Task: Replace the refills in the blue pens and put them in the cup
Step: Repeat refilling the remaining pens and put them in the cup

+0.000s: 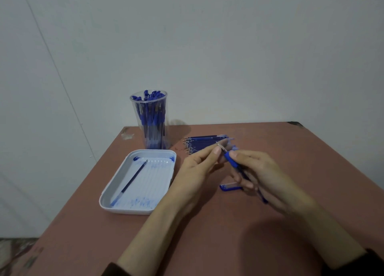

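A reddish-brown surface [83, 230] stands against a plain pale wall [228, 57]. The wall has a thin slanting seam down its left part. The paint is scuffed at the surface's far left corner and chipped dark at the far right one. A strip of mottled floor [14, 253] shows at the lower left.

A white tray [116, 178] lies on the left half of the surface, its ribbed bottom smeared with blue ink. One refill [131, 182] lies slantwise in it. Just beyond the tray's far edge stands a clear cup [152, 120], packed with capped blue pens. To the right of the tray's far right corner lies a flat row of blue refills [199, 144].

Both hands hover to the right of the tray, above the surface, with dark sleeves at the wrists. The right hand [261, 171] has its grip closed round the barrel of a blue pen [232, 161], which points up and away toward the row of refills. The left hand [193, 171] has its grip pinched on the pen's pale tip. A blue cap [228, 187] lies on the surface right of the tray, partly under the right hand's fingers.
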Motion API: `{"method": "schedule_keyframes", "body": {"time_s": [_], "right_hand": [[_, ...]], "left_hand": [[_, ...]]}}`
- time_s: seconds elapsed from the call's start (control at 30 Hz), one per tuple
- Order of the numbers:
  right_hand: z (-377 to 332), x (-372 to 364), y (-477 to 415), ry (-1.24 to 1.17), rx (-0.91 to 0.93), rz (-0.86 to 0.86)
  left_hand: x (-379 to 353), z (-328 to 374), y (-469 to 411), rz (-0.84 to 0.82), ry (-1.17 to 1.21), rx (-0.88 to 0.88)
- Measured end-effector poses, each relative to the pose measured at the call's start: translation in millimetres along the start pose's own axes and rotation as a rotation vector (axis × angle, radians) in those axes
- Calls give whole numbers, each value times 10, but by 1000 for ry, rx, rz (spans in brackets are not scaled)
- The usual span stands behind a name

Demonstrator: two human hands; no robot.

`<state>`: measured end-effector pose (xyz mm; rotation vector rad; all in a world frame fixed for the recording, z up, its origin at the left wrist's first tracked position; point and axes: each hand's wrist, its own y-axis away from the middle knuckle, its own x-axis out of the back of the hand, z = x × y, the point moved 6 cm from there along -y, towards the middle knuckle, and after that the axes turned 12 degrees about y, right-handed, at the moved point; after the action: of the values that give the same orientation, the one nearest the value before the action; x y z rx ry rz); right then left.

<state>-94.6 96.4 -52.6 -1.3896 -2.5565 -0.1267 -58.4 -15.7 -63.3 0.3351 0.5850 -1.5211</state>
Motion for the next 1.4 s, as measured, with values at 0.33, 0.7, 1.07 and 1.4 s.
{"method": "schedule_keyframes", "body": {"time_s": [0.33,0.7,1.07,1.4], "right_hand": [[-57,-72,7,162,277,136],[30,143,-27,437,307,428],[-82,136,65,698,407,550],[-70,258,74,724,343,677]], "left_hand": [[127,100,0,248,34,-131],[107,105,-8,212,79,-128],[224,244,32,377,-147,-273],[121,122,44,182,-1313,-168]]}}
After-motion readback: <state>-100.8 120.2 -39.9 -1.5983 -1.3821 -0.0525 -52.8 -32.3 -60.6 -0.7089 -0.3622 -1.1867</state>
